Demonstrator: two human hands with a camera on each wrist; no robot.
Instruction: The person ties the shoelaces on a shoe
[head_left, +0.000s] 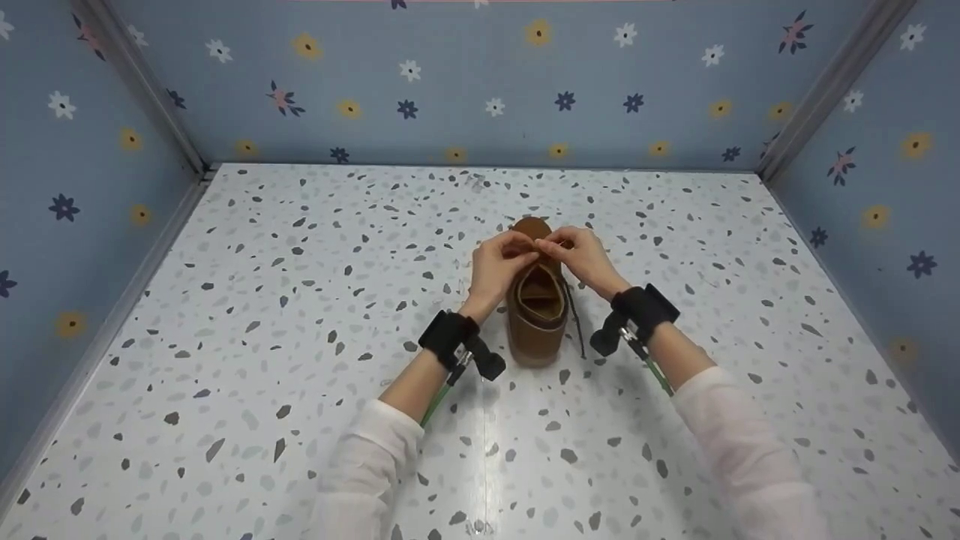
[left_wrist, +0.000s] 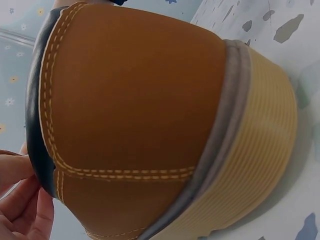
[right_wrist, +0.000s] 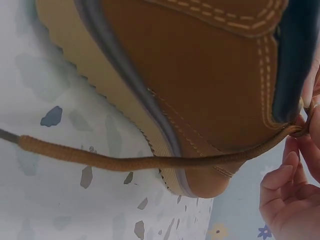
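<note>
A brown ankle boot (head_left: 536, 345) stands upright on the floor, toe pointing away from me. It has yellow stitching, a dark collar (left_wrist: 35, 105) and a ribbed tan sole (left_wrist: 270, 125). Above the laced front, my left hand (head_left: 493, 266) and right hand (head_left: 590, 261) meet, thumbs and forefingers pinching the brown shoelace. A small lace loop or crossing shows at the fingertips in the right wrist view. From there one loose lace end (right_wrist: 120, 164) hangs down along the boot's right side. Fingers partly hide the knot area and the lace in the left hand.
The boot rests on a white speckled surface (head_left: 300, 360) spreading out on both sides. Blue flowered panels (head_left: 465, 75) close off the back and both sides. Each wrist wears a black strap (head_left: 450, 337) with a small camera and a green cable.
</note>
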